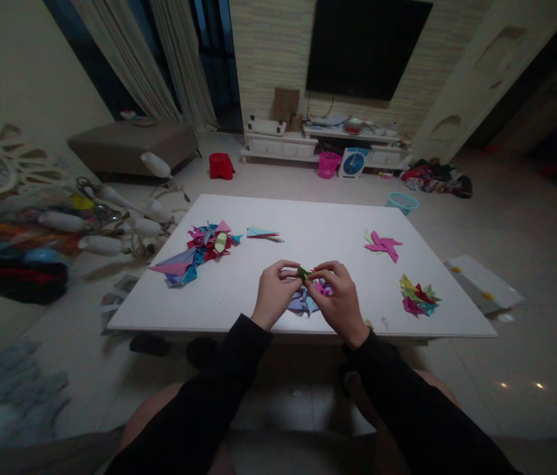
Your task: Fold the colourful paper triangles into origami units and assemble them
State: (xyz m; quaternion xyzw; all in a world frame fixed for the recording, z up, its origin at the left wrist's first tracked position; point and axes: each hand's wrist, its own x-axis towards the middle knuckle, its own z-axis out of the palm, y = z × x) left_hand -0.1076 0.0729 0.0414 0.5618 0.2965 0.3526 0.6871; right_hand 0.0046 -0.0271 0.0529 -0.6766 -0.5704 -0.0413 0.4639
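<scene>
My left hand [275,292] and my right hand [338,297] meet over the near edge of the white table [308,218]. Both pinch a small green folded paper piece [304,272] between their fingertips. Under the hands lies a small heap of purple, blue and pink folded papers [308,301]. Black sleeves cover both forearms.
A big pile of coloured folded papers [199,254] lies at the table's left, with a teal piece [262,232] beside it. A pink paper shape [383,245] and a mixed paper pile [417,297] lie at the right. A clutter of objects sits on the floor to the left.
</scene>
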